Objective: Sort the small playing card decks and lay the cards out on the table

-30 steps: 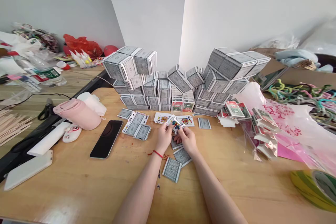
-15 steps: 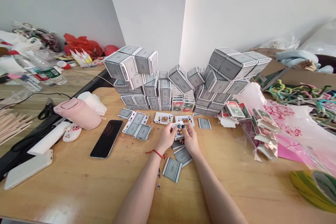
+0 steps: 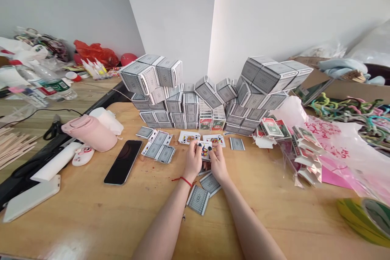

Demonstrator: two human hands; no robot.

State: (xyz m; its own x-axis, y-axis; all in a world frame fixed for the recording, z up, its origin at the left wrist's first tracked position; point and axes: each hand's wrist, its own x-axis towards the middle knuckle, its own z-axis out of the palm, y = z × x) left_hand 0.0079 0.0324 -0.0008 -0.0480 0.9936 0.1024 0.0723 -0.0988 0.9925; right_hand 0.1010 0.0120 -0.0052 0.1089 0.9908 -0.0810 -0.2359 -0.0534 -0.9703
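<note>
My left hand (image 3: 194, 159) and my right hand (image 3: 218, 163) are both closed on one playing card (image 3: 205, 150), a colourful face turned up, gripped at its left and right sides with the thumbs on top. Just beyond it lie two face-up cards, a left king card (image 3: 188, 137) and a right face card (image 3: 217, 139). Nearer to me, folded cards with grey patterned backs (image 3: 198, 199) rest on the table below my wrists. A group of partly folded cards (image 3: 158, 146) lies left of my hands, and a single folded card (image 3: 237, 143) to the right.
Behind stand stacked blocks of folded cards (image 3: 210, 91) and card boxes (image 3: 218, 118). On the left are a black phone (image 3: 123, 161), a pink pouch-like item (image 3: 89, 132) and a white power bank (image 3: 32, 198). Opened card boxes (image 3: 307, 154) and yellow-green tape (image 3: 364, 219) occupy the right.
Both hands have shifted slightly, and the card between them has turned from tilted to lying more sideways. My thumbs have moved apart toward the card's sides.
</note>
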